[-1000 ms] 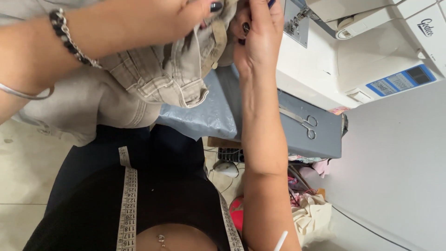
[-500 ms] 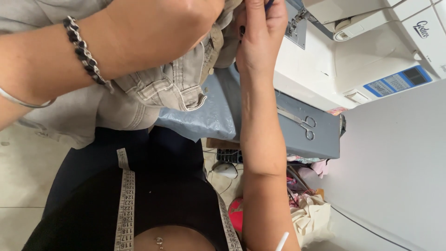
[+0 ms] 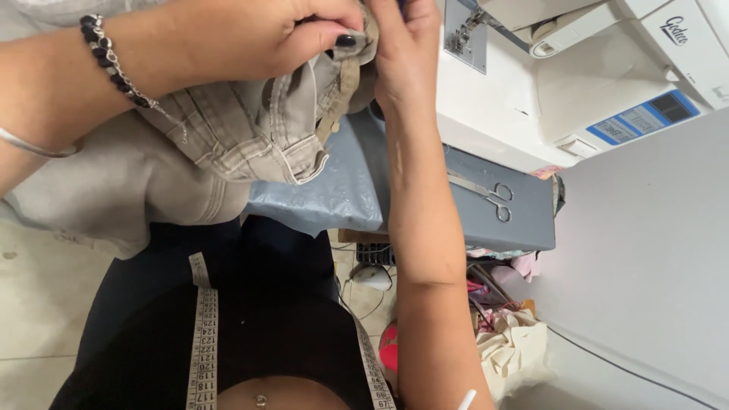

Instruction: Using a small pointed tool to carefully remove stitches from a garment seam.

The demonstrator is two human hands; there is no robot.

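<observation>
While both hands pinch it, left hand [image 3: 250, 42] and right hand [image 3: 406, 53] closed on the beige trousers [image 3: 250, 129] over the table [image 3: 486, 220], the cloth looks soft, limp; firmest hold seems the thick seam.

grey table [image 3: 516, 220], scissors [image 3: 486, 195], perhaps beige garment [image 3: 228, 144]

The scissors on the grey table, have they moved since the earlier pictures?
No. The scissors lie at the same spot on the grey table, near its right edge below the white sewing machine, as before.
</observation>
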